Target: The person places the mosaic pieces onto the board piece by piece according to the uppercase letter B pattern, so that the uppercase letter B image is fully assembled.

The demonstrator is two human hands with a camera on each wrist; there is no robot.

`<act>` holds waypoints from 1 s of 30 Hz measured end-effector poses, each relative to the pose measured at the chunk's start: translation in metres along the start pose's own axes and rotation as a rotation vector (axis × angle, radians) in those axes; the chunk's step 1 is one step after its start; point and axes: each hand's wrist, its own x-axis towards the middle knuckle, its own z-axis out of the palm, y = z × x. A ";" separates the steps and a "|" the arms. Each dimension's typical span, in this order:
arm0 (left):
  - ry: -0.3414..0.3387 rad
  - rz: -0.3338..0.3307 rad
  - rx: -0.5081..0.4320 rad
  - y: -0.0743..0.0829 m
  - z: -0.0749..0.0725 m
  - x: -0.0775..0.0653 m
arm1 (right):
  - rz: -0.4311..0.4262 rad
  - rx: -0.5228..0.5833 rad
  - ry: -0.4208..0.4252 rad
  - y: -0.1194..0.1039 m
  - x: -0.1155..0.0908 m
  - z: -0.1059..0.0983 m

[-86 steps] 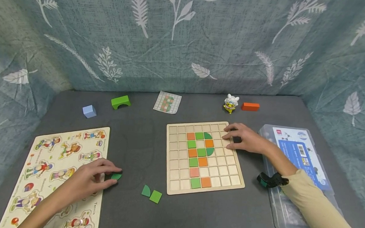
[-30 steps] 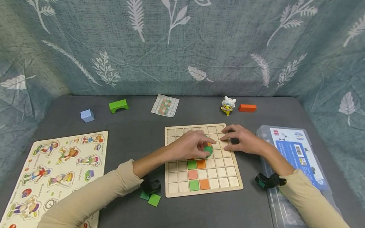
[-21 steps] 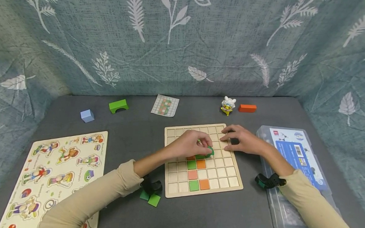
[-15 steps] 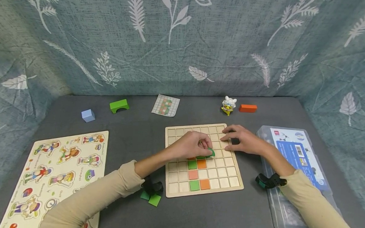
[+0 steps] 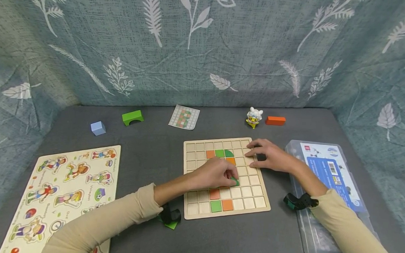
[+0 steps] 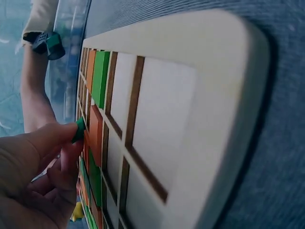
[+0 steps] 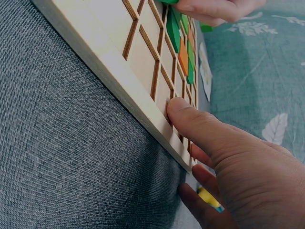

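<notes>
My left hand (image 5: 214, 174) is over the wooden grid board (image 5: 193, 213), pinching a dark green quarter-circle tile (image 5: 234, 181) between thumb and fingers. In the left wrist view the tile (image 6: 79, 130) stands tilted, close over the grid beside an orange tile (image 6: 96, 133). Another dark green quarter-circle tile (image 7: 173, 31) lies in the grid in the right wrist view. Part of the tile pattern is hidden under my left hand. My right hand (image 5: 270, 156) rests at the board's right edge with its fingers loosely bent, the thumb (image 7: 183, 110) on the grid.
A pattern card (image 5: 184, 117), green arch block (image 5: 132, 117), blue cube (image 5: 98, 128), toy figure (image 5: 254, 117) and orange block (image 5: 275, 121) stand along the back. A sports puzzle (image 5: 110, 167) lies left, a clear plastic case (image 5: 319, 241) right. A green tile (image 5: 172, 225) shows under my left wrist.
My left hand has brought the quarter-circle tile from beside the puzzle to the board, and over the last half second has moved towards the board's near side. My right hand has stayed put.
</notes>
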 end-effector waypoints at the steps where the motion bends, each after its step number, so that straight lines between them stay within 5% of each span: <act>1: 0.003 0.003 0.018 0.000 0.001 0.000 | 0.002 0.002 0.000 0.000 0.000 0.000; 12: 0.009 0.016 0.267 0.007 0.004 -0.003 | -0.016 -0.003 0.012 -0.002 0.000 0.001; 18: 0.038 0.018 0.243 0.010 -0.003 -0.016 | -0.022 -0.017 0.014 -0.003 0.001 0.001; 21: 0.077 0.060 0.157 0.007 -0.015 -0.037 | -0.012 -0.007 0.008 -0.004 0.003 0.000; 25: 0.071 0.098 0.085 -0.011 -0.032 -0.085 | 0.011 0.003 -0.002 -0.005 0.003 0.000; 30: 0.033 -0.034 0.046 -0.035 -0.037 -0.153 | 0.025 0.007 -0.012 -0.004 0.000 -0.001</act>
